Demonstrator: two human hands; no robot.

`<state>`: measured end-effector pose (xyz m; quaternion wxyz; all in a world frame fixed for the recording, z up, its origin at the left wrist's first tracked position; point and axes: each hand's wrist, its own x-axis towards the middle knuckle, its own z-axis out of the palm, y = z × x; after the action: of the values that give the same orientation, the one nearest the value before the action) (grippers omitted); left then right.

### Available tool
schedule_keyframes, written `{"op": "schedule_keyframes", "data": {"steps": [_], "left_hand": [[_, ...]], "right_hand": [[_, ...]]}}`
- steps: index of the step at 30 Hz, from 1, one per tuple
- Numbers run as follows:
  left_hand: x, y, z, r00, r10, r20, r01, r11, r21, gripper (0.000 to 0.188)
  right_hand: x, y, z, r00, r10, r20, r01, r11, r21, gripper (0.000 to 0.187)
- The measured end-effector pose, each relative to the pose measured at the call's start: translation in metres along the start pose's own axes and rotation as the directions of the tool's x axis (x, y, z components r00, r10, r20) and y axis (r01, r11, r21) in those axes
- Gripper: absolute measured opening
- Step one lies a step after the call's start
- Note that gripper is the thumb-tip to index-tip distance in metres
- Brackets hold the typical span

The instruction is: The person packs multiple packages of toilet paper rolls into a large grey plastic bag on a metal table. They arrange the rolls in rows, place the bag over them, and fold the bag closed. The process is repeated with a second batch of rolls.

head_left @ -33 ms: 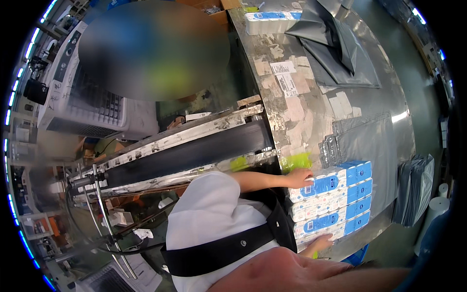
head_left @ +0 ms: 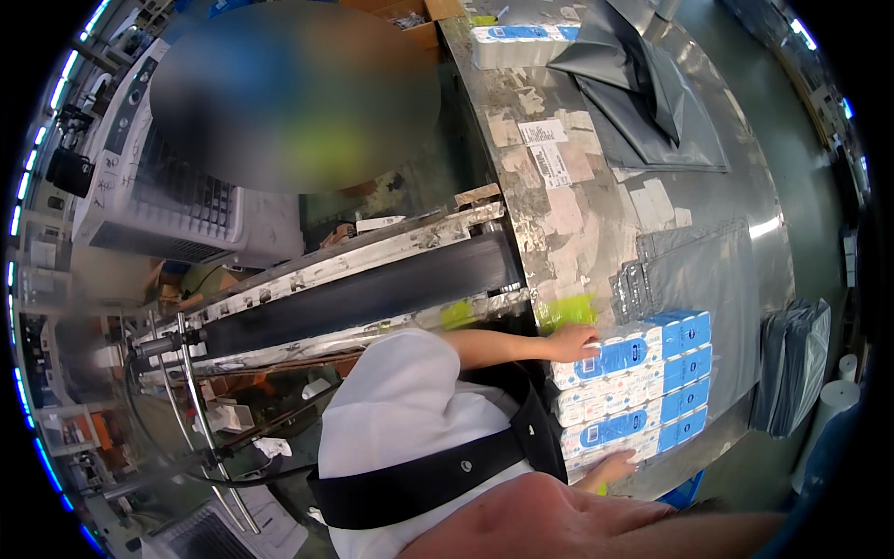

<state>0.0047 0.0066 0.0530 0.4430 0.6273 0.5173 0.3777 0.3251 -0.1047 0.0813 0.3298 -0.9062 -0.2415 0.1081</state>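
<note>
Several white-and-blue plastic-wrapped tissue packs [head_left: 633, 389] lie side by side in a block on the metal table's near part, partly over a flat grey plastic bag [head_left: 703, 270]. My left hand [head_left: 572, 344] has its fingers curled on the far-left corner of the block. At the near edge, my right hand [head_left: 611, 469] presses its fingers against the last pack, its palm partly hidden by my forearm. The packs sit clasped between both hands.
A dark conveyor belt [head_left: 363, 293] meets the metal table [head_left: 726, 200] from the left. Farther off lie another tissue pack [head_left: 521, 47] and crumpled grey bags [head_left: 643, 93]. A stack of folded grey bags [head_left: 790, 368] hangs beyond the right edge. A white air cooler [head_left: 177, 196] stands far left.
</note>
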Motion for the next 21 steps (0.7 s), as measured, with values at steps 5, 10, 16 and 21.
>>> {"op": "schedule_keyframes", "data": {"steps": [5,10,16,21], "left_hand": [[0.002,-0.012,-0.001,0.994,-0.09,-0.059,0.09,0.996,-0.012,0.032],[-0.038,-0.028,-0.045,0.959,0.075,-0.272,-0.019,0.979,0.202,0.022],[-0.157,-0.067,-0.155,0.72,0.109,-0.685,0.247,0.883,0.4,0.019],[-0.287,-0.058,-0.236,0.681,-0.046,-0.731,0.604,0.6,0.525,0.037]], "right_hand": [[0.01,-0.004,0.005,0.97,-0.24,-0.026,0.226,0.94,-0.254,0.057],[-0.001,0.008,0.002,0.926,-0.36,-0.115,0.284,0.863,-0.417,0.056],[0.006,-0.001,0.019,0.893,-0.445,-0.066,0.368,0.807,-0.462,0.056],[0.011,-0.004,0.017,0.887,-0.457,-0.06,0.376,0.793,-0.48,0.055]]}}
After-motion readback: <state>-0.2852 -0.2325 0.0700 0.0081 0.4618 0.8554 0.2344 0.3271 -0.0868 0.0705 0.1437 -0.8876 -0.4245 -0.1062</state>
